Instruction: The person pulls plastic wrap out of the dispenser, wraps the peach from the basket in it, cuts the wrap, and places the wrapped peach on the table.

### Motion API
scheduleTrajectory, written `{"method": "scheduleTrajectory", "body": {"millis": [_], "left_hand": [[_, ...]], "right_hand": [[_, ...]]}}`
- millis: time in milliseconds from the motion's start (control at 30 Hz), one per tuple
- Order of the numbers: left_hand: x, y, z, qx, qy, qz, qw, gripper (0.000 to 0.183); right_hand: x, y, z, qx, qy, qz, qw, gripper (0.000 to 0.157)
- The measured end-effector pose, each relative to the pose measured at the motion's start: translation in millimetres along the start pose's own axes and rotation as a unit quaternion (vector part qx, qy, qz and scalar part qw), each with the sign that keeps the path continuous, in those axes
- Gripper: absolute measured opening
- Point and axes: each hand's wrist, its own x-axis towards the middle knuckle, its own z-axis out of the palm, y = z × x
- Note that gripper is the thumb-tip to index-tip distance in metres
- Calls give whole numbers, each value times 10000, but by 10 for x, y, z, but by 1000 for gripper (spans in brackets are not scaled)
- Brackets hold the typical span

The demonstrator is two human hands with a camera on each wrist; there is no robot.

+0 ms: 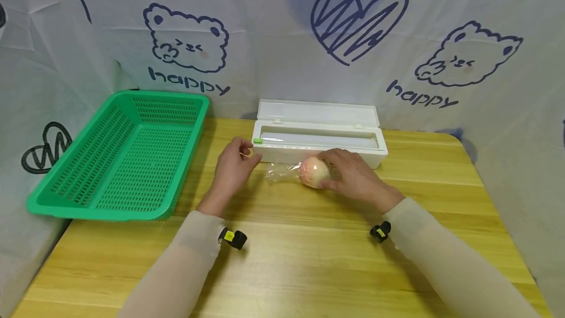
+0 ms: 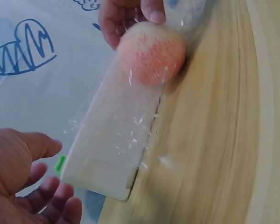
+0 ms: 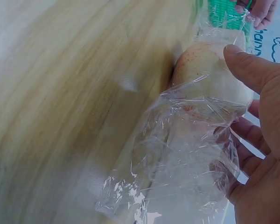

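A pink and cream peach (image 1: 312, 172) sits partly wrapped in clear cling film (image 1: 281, 172), which trails off both sides of it. My right hand (image 1: 353, 176) grips the peach, its thumb on the near side and its fingers behind, as the right wrist view shows. Behind the peach stands a white cling film box (image 1: 319, 146), lid raised, with a roll inside and a green slider (image 1: 258, 141) at its left end. Close to that end is my left hand (image 1: 234, 168), thumb and fingers apart and nothing between them.
To the left, a green plastic basket (image 1: 170, 180) rests on the wooden table (image 1: 300, 259). A white cloth (image 1: 273, 38) with drawn bears and a heart hangs behind the table and at its sides.
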Motion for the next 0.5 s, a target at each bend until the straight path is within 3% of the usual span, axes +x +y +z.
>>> {"method": "scheduleTrajectory", "body": {"millis": [100, 267, 500], "left_hand": [[78, -26, 28, 182, 66, -28, 9998, 53], [216, -65, 67, 471, -182, -14, 9987, 79], [358, -98, 79, 833, -461, 153, 9953, 82]], "right_hand": [[2, -2, -20, 20, 7, 17, 10000, 69], [49, -23, -99, 104, 65, 41, 9999, 69], [341, -163, -215, 155, 43, -42, 9999, 65]]}}
